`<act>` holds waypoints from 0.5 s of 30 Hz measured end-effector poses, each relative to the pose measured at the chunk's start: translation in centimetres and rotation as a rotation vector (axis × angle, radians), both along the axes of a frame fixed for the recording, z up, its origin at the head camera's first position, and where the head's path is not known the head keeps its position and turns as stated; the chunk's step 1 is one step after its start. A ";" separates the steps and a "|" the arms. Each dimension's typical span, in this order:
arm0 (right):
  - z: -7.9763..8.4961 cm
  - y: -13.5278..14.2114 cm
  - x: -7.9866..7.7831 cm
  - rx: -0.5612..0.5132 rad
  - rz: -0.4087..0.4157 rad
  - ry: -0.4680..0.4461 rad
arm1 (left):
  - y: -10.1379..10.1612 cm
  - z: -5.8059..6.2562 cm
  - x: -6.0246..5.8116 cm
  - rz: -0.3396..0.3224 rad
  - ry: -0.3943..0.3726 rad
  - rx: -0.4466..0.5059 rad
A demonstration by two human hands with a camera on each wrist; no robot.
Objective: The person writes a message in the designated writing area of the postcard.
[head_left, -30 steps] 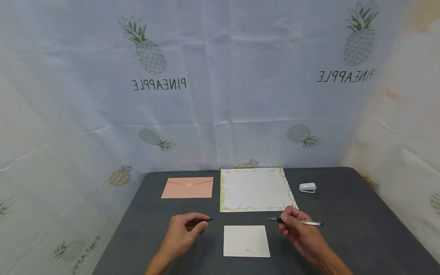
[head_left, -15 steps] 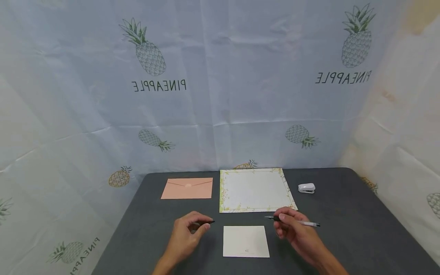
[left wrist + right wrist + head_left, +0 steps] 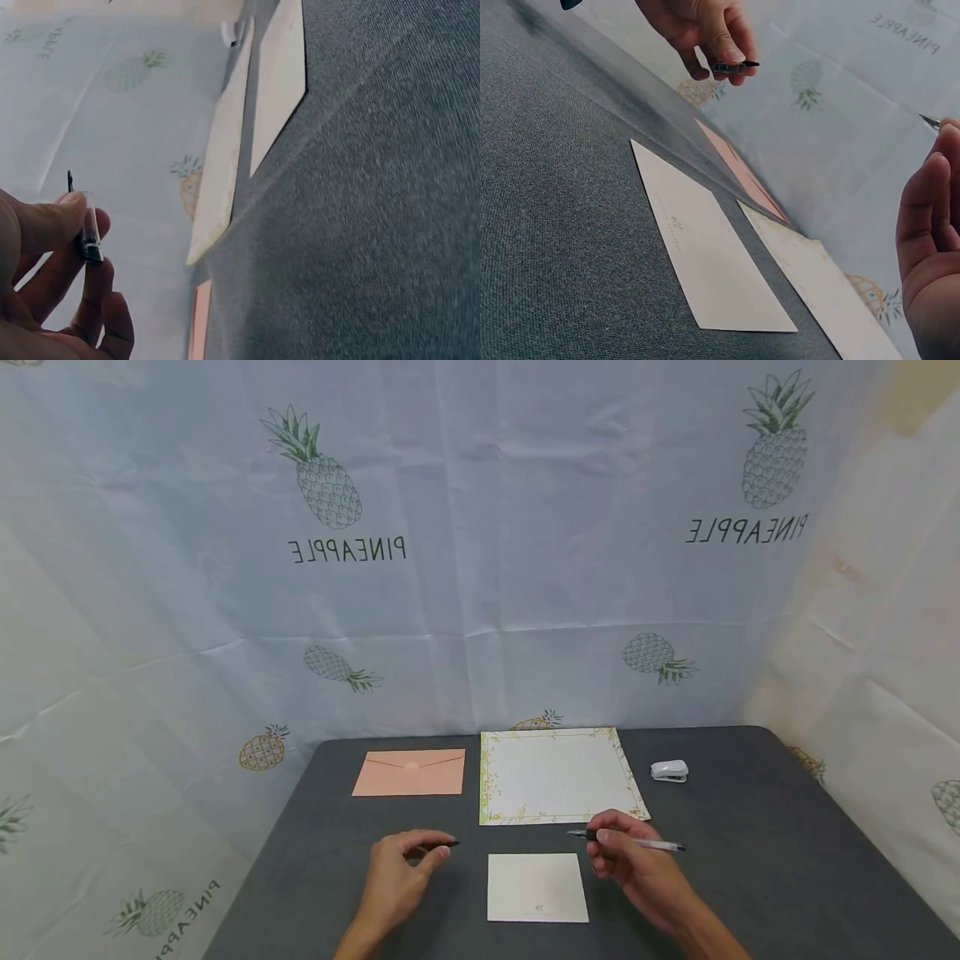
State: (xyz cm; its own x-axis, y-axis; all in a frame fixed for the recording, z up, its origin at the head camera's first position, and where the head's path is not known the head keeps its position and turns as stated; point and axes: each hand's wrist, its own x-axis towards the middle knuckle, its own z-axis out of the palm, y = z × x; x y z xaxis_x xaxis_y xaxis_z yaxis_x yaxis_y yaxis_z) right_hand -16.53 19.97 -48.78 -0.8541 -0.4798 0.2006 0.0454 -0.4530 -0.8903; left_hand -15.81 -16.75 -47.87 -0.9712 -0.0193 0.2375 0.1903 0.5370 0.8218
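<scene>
In the left wrist view, my left hand (image 3: 45, 255) pinches a clear pen cap (image 3: 91, 225) with a black clip between thumb and fingers. My right hand (image 3: 637, 872) grips an uncapped pen (image 3: 662, 845) with a clear barrel. Its metal tip points left, towards the cap but apart from it. Between the hands a small cream card (image 3: 537, 885) lies flat on the dark table, a small print near its front edge. Both hands are raised over the table. From the right wrist camera most of the pen is hidden, with only its tip (image 3: 930, 121) showing.
Behind the card lies a large white sheet (image 3: 558, 777) with a floral border. A pink envelope (image 3: 410, 774) is at the back left and a small white stapler (image 3: 670, 771) at the back right. A pineapple-print curtain (image 3: 465, 585) hangs behind the table (image 3: 315, 860).
My right hand has moved left with the pen, bringing the tip closer to the left hand. The left hand has shifted only slightly and keeps hold of the pen cap.
</scene>
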 end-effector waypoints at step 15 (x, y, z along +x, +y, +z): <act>-0.1 -0.5 -0.2 0.038 -0.012 -0.017 | -2.5 -0.9 0.1 0.007 -0.147 -0.045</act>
State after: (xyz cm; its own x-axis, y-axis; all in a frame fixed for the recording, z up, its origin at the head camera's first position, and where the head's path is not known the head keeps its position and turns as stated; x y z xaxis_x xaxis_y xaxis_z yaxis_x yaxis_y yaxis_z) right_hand -16.73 19.52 -48.84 -0.8629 -0.4767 0.1677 0.0556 -0.4193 -0.9061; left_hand -15.67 -19.26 -48.82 -0.9955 -0.0190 0.0932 0.0655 0.5746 0.8158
